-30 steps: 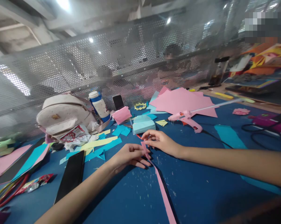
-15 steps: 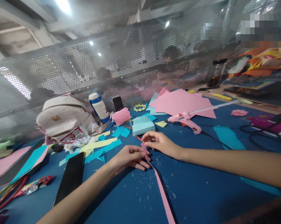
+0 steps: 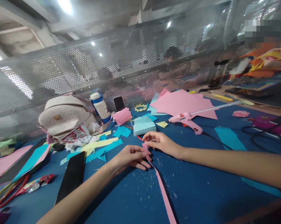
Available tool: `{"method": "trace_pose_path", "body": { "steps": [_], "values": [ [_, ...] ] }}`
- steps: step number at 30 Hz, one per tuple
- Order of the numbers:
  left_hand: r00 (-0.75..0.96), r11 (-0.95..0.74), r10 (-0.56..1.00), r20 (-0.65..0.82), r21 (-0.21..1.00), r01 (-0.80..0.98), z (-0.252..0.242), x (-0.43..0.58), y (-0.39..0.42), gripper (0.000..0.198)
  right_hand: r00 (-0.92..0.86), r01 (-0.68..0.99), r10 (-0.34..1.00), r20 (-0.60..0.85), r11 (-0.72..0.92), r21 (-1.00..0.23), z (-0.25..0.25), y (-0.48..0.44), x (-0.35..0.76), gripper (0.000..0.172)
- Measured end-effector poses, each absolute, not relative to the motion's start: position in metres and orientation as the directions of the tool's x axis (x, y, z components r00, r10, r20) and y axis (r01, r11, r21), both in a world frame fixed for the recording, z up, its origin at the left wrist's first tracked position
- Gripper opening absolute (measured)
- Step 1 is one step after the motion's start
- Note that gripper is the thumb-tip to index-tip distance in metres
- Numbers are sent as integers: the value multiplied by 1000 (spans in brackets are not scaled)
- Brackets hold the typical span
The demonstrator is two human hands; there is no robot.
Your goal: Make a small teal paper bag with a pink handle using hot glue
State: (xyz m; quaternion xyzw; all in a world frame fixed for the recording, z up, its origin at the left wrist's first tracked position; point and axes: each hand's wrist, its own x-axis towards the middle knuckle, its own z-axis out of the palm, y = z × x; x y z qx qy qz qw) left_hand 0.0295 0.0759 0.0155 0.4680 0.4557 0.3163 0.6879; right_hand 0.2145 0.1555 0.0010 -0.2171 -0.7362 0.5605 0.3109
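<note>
We count two bare hands over one blue tabletop (image 3: pixel 196 193). Our left hand (image 3: pixel 132 158) has one pink paper strip (image 3: pixel 162 190) pinched near its upper end, with the other fingers loosely spread. Our right hand (image 3: pixel 162 143) curls in from the other side, its fingertips meeting that same end; we cannot tell whether they grip it. The strip trails down between our forearms toward us.

Just beyond our right fingers sits one light-blue block (image 3: pixel 144 128); farther out and rightward lies one pink glue gun (image 3: pixel 188 120), one clear stick at its rear. Past it are several overlapping pink sheets (image 3: pixel 182 101), too overlapped to count. Two phones show: a black phone (image 3: pixel 71 172) beside our left forearm, an upright phone (image 3: pixel 119 103) beyond both hands. Left of that stand one bottle (image 3: pixel 100 107) and one backpack (image 3: pixel 64 113).
</note>
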Motion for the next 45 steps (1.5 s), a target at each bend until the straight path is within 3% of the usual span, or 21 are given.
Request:
{"method": "trace_pose_path", "body": {
  "steps": [8,12,23,32,45],
  "values": [
    [365,373,862,-352,928,14,17,31,75,28,-809,-41,579,103,119,-992,-1,156,214,32],
    [346,336,884,-313,942,-4,18,33,74,31,-803,-18,592,74,99,-995,1,154,213,30],
    [249,154,955,-163,987,53,4,40,64,35,-917,105,398,33,320,-942,9,160,220,23],
    [251,70,962,-105,987,144,4,43,56,36,-925,42,367,98,355,-934,11,157,219,25],
    [187,-52,982,6,969,242,9,45,51,35,-895,63,436,90,324,-944,11,149,218,30]
  ]
}}
